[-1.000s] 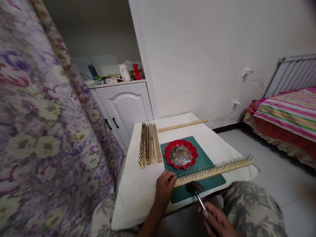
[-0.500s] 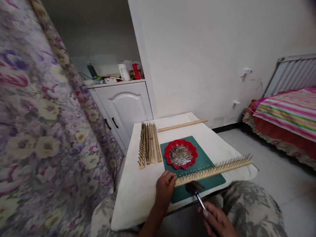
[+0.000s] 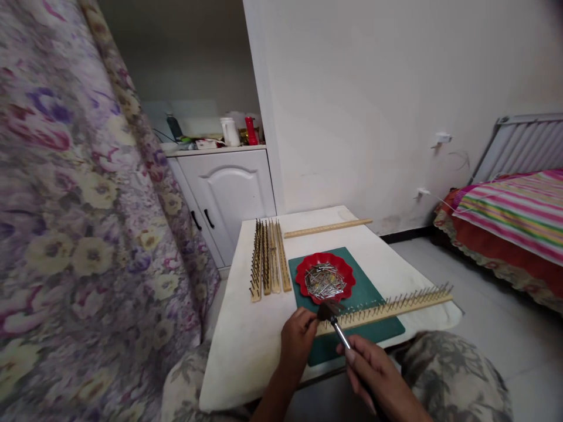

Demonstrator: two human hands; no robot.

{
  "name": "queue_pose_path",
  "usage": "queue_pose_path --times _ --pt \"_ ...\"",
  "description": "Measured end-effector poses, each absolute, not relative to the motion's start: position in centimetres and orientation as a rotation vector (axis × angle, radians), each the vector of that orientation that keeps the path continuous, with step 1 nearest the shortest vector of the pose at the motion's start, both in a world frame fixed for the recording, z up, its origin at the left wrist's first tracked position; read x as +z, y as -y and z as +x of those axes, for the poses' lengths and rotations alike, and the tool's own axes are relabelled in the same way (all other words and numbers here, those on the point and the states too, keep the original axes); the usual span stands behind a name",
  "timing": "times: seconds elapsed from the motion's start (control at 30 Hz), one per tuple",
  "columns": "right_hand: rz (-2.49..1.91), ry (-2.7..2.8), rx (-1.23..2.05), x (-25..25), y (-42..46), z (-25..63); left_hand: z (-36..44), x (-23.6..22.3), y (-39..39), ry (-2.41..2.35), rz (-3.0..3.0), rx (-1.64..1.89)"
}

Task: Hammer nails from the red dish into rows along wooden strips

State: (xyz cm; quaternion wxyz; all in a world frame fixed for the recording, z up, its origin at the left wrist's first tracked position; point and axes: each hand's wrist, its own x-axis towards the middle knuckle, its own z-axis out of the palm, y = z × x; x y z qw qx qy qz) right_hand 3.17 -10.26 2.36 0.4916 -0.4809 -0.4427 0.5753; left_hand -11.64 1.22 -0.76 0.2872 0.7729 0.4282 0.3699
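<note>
A hammer (image 3: 338, 328) is in my right hand (image 3: 373, 369), its fingers wrapped around the handle. The hammer's dark head hovers over the left end of a wooden strip (image 3: 373, 315) studded with a row of upright nails. My left hand (image 3: 297, 340) is at that same end, thumb and fingers pinched together; whatever they hold is too small and partly hidden by the hammer head. Beneath the strip lies a green mat (image 3: 363, 275). A red scalloped bowl (image 3: 303, 290) full of loose nails (image 3: 325, 280) stands on the mat, just beyond the strip.
Several nail-studded strips (image 3: 268, 258) lie side by side at the table's left. Another wooden strip (image 3: 328, 228) lies along the back of the white-covered table (image 3: 246, 346). A floral curtain (image 3: 88, 234) hangs at left, and a bed (image 3: 505, 211) is at right.
The hammer has risen from in front of the strip to above its left end, moving up and left with my right hand. My left hand stays at the strip's end. The view has shifted slightly.
</note>
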Motion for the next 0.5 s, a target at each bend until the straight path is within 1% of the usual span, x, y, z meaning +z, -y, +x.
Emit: queue_pose_path --times 0.17,0.5 --pt "-1.205 1.131 1.385 2.3 8.5 2.7 -11.6 -1.3 -1.4 -1.190 2.097 0.983" --pt "-1.216 1.149 1.391 2.9 8.5 2.6 -11.6 -1.3 -1.3 -1.201 2.103 0.979"
